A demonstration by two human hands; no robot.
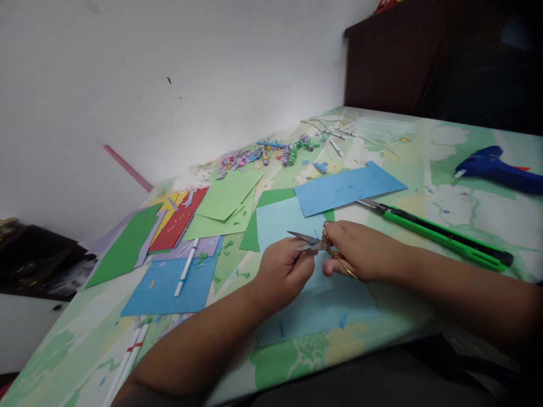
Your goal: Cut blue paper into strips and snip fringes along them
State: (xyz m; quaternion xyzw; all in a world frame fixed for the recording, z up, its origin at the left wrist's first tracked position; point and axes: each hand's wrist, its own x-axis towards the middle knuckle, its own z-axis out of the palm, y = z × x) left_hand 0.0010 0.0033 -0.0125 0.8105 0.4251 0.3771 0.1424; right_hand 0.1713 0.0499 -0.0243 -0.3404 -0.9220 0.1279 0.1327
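Note:
Small gold-handled scissors (306,242) are in my right hand (367,249), its thumb and fingers in the handle loops. The blades point left and stand apart, with a small blue paper scrap (316,239) between them. Close against the blades, my left hand (285,271) is closed in a pinch at the scrap; its fingertips are partly hidden. Below both hands lies a light blue sheet (322,308) bearing a few cut strips. A darker blue sheet (348,186) overlaps its far edge.
A green utility knife (445,234) lies right of my right hand, blade end under the blue sheet. Farther right is a blue glue gun (504,169). Colored sheets (127,243) and a white marker-like stick (186,268) lie left. Paper scraps (237,160) and rolled paper pieces (291,152) sit toward the wall.

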